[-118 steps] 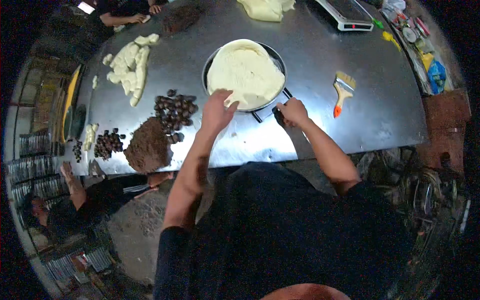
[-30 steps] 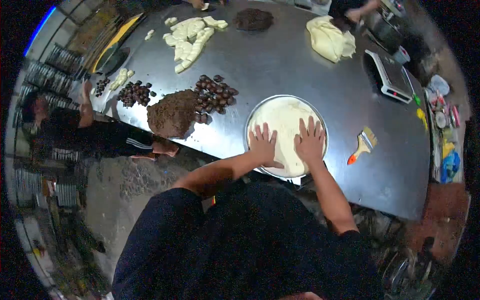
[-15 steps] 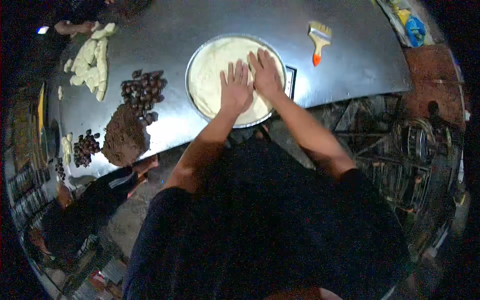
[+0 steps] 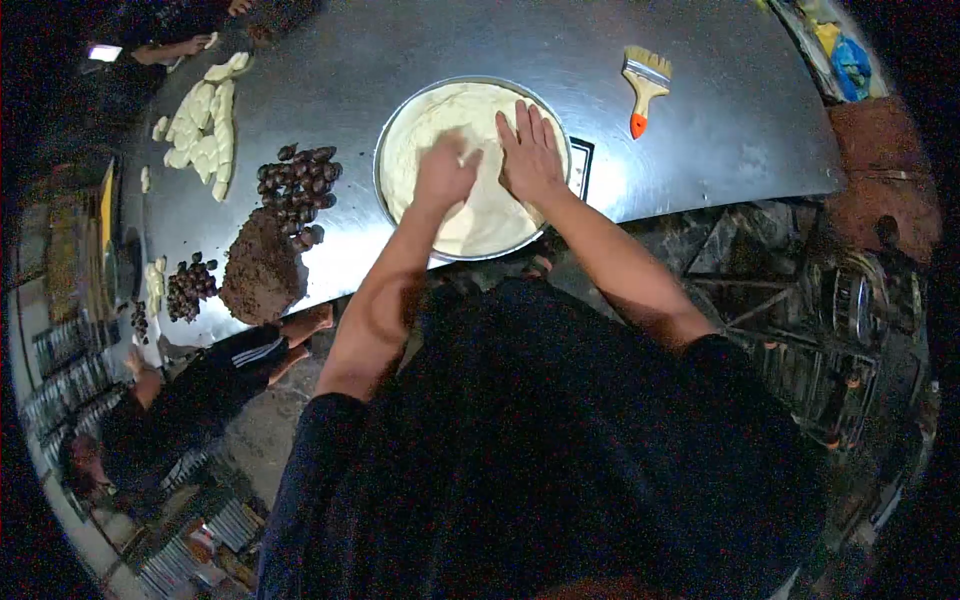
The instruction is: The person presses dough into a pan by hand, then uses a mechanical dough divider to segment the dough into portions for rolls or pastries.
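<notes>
Pale dough (image 4: 475,228) lies in a round pan (image 4: 378,165) near the edge of the table (image 4: 460,45). The right hand (image 4: 531,160) rests flat on the dough, fingers extended, slightly spread and gripping nothing. The left hand (image 4: 447,178), blurred, is beside it with fingers partly curled; whether they hold dough cannot be told. Right of the pan: a brush (image 4: 646,90); left: dark balls (image 4: 298,190).
</notes>
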The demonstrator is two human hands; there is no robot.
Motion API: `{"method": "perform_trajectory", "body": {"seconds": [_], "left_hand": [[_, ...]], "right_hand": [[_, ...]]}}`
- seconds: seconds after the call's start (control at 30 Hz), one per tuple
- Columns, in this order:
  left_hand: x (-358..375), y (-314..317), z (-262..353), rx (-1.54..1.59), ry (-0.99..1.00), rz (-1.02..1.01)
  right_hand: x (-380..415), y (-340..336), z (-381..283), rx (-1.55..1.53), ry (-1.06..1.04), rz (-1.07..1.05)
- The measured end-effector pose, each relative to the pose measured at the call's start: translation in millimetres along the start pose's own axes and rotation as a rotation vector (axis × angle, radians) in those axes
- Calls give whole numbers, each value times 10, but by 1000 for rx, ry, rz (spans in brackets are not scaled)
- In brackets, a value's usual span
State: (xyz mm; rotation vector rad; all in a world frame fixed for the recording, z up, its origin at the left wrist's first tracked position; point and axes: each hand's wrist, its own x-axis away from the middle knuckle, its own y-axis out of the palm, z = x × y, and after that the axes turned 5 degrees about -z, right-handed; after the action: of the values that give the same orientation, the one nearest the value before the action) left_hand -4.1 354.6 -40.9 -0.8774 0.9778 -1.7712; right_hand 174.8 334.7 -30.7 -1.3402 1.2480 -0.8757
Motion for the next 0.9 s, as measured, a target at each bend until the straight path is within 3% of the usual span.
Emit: {"method": "perform_trajectory", "body": {"seconds": [0.03,0.07,0.1,0.13,0.17,0.23,0.3,0.33,0.43,0.47,0.5,0.53,0.57,0.6,0.63,0.67,0.7,0.73,0.77,0.83,0.87,0.9], "left_hand": [[138,-96,82,-35,-59,147],[411,-111,121,-379,-114,169],[569,-34,100,-370,-113,147],[650,57,52,-361,-112,124],[629,82,68,-383,-177,33],[580,-82,166,-356,-194,-29],[594,-174,180,-303,-200,-145],[642,-198,199,-275,-224,-193],[654,-343,150,-146,-165,-282],[703,-393,147,3,-99,-210],[582,-205,-337,-277,240,-206],[647,-142,-459,244,270,225],[915,-467,-16,800,-252,276],[1086,-471,-24,781,-109,522],[1324,-521,-8,948,-226,520],[1439,-396,-163,879,-165,570],[1596,-340,-266,890,-183,591],[1892,-106,-511,1169,-206,645],[1949,17,-505,1265,-252,502],[2061,297,-504,1412,-365,200],[2330,204,-456,1378,-547,32],[2430,258,-399,1432,-620,-126]], "right_hand": [[-25,-38,46,-9,-5,14],[-33,-75,121,-157,-32,-54],[-45,-112,216,-304,-59,-125],[-30,42,448,-847,-1,-42],[86,-644,313,-1118,513,-136],[256,-631,638,-500,153,423],[576,-672,612,-460,352,199],[694,-689,565,-518,479,-16],[884,-655,362,-613,527,134],[958,-646,348,-649,567,212],[989,-640,385,-693,647,200],[1026,-619,431,-742,723,190],[1120,-566,480,-864,764,196],[1212,-596,476,-1005,835,153],[1328,-634,412,-986,865,40],[1397,-676,357,-950,889,-60],[1524,-615,140,-934,903,-7],[1699,-497,-171,-994,800,194],[2028,-468,-317,-1015,760,427],[2233,-482,-187,-959,893,157],[2364,-379,-221,-1053,903,53],[2476,-566,-300,-1014,983,62]]}}
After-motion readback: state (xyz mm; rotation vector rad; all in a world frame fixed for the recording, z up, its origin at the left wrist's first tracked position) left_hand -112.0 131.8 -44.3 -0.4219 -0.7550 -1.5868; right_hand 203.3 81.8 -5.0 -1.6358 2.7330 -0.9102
